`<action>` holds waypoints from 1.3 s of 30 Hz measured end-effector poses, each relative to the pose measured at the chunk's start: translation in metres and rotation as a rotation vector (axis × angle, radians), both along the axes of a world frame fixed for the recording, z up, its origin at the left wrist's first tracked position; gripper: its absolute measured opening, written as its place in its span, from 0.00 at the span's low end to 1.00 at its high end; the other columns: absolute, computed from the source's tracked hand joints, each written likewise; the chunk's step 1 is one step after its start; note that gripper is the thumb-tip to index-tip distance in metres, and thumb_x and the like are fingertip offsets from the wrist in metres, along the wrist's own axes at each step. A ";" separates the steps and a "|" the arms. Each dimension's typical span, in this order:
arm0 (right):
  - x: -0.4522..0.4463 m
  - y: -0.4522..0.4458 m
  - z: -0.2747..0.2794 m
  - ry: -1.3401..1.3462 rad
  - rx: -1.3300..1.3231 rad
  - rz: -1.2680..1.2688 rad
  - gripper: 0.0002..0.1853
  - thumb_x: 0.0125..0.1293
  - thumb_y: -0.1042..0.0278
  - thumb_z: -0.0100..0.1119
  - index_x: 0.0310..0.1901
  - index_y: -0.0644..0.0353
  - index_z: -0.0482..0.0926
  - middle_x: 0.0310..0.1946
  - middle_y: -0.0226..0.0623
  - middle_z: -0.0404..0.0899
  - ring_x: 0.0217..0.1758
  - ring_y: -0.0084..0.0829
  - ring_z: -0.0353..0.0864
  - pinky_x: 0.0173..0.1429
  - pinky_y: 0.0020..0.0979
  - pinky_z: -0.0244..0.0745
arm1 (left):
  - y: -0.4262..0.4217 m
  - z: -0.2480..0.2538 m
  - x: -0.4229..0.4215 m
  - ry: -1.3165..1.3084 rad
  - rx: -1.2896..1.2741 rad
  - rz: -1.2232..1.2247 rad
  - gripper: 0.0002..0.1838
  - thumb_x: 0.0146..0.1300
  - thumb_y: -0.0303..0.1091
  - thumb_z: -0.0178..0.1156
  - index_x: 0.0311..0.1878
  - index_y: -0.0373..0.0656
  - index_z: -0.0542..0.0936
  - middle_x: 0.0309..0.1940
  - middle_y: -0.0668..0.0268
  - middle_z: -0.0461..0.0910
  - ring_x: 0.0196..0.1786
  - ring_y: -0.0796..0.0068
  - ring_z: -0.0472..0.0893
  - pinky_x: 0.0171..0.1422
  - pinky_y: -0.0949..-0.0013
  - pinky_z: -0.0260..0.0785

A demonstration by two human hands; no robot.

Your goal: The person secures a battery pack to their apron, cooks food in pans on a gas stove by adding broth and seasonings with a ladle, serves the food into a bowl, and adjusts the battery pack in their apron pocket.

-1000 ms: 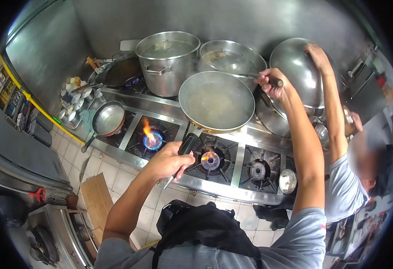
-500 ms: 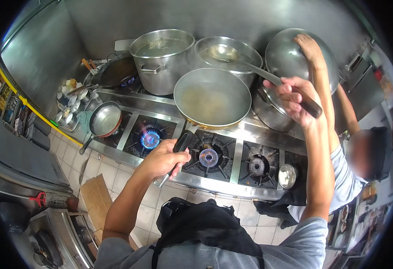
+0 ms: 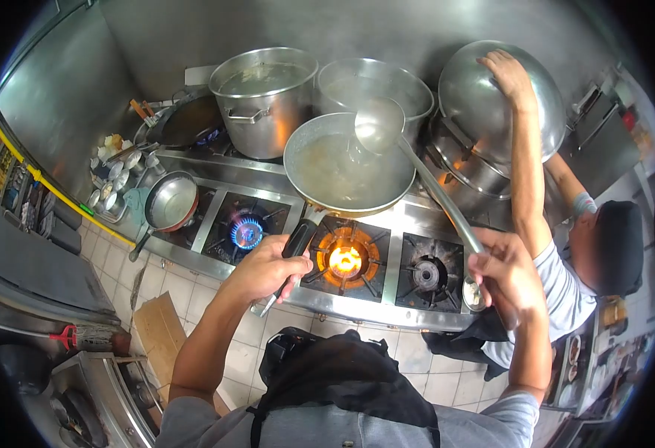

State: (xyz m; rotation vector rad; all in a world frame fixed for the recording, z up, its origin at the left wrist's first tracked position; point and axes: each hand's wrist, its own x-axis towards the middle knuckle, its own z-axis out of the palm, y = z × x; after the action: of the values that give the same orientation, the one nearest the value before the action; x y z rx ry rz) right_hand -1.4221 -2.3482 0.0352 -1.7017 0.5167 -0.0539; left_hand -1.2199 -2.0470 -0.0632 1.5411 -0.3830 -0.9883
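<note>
My left hand [image 3: 267, 269] is closed around the black handle of a deep frying pan [image 3: 297, 179], with a metal end poking out below the fist. The pan is raised off the burners, in front of the back pots, and holds cloudy, steaming liquid. Closed on the lower end of a long ladle's shaft, my right hand [image 3: 508, 272] is at the right, slightly blurred. The ladle [image 3: 379, 125] has its bowl tipped over the pan's back rim, and liquid runs from it into the pan.
A tall stockpot [image 3: 256, 127] and a second pot [image 3: 372, 78] stand behind. A burner [image 3: 344, 260] flares orange; another burner [image 3: 247, 233] burns blue. A small pan [image 3: 172, 203] sits at left. A co-worker's hand [image 3: 508, 75] touches a large metal dome [image 3: 462, 89] at right.
The ladle's bowl has moved from the back pot to over the pan, and my right hand has come down toward me. The middle burner's flame has flared up. The co-worker's dome has risen slightly.
</note>
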 end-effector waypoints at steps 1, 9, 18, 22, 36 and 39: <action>-0.005 0.002 0.001 0.009 -0.039 -0.010 0.27 0.65 0.76 0.62 0.65 0.77 0.74 0.22 0.30 0.73 0.14 0.18 0.69 0.16 0.20 0.66 | 0.000 0.000 0.000 0.002 -0.004 0.001 0.09 0.64 0.30 0.65 0.41 0.39 0.74 0.21 0.71 0.72 0.13 0.82 0.72 0.14 0.74 0.64; 0.072 -0.034 0.022 0.019 -0.733 0.049 0.23 0.64 0.72 0.64 0.60 0.66 0.81 0.21 0.34 0.77 0.16 0.24 0.74 0.23 0.33 0.70 | -0.002 0.001 -0.001 0.013 -0.001 0.005 0.09 0.64 0.30 0.66 0.41 0.40 0.74 0.20 0.72 0.72 0.13 0.82 0.71 0.14 0.74 0.65; 0.263 -0.110 -0.014 0.264 -0.721 0.066 0.08 0.63 0.72 0.60 0.33 0.71 0.81 0.24 0.42 0.83 0.21 0.34 0.82 0.24 0.39 0.76 | -0.005 -0.003 -0.005 0.023 -0.005 0.018 0.07 0.64 0.28 0.65 0.40 0.41 0.75 0.20 0.72 0.72 0.13 0.82 0.71 0.14 0.74 0.64; 0.271 -0.129 -0.034 0.115 0.283 -0.064 0.08 0.72 0.73 0.52 0.37 0.69 0.75 0.21 0.30 0.75 0.17 0.18 0.73 0.16 0.21 0.66 | -0.006 0.000 -0.006 0.019 0.027 0.037 0.08 0.63 0.28 0.65 0.39 0.42 0.75 0.19 0.72 0.72 0.13 0.82 0.71 0.14 0.73 0.63; 0.125 -0.075 0.018 -0.180 0.824 0.115 0.18 0.76 0.70 0.49 0.56 0.81 0.70 0.22 0.25 0.72 0.12 0.17 0.68 0.13 0.21 0.61 | 0.000 -0.022 0.001 0.011 -0.037 -0.020 0.07 0.65 0.28 0.64 0.40 0.46 0.74 0.20 0.72 0.73 0.13 0.82 0.70 0.14 0.71 0.62; 0.076 -0.035 0.025 -0.258 0.765 0.119 0.24 0.76 0.71 0.49 0.63 0.85 0.66 0.22 0.26 0.72 0.11 0.18 0.69 0.11 0.21 0.64 | 0.002 -0.025 -0.004 0.005 0.004 0.001 0.07 0.65 0.26 0.63 0.40 0.44 0.74 0.20 0.72 0.73 0.14 0.81 0.70 0.15 0.71 0.62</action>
State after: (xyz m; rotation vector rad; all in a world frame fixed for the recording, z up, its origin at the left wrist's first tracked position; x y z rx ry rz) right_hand -1.3457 -2.3835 0.0598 -0.9531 0.1955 0.0114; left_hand -1.2242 -2.0454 -0.0877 1.5420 -0.3764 -0.9924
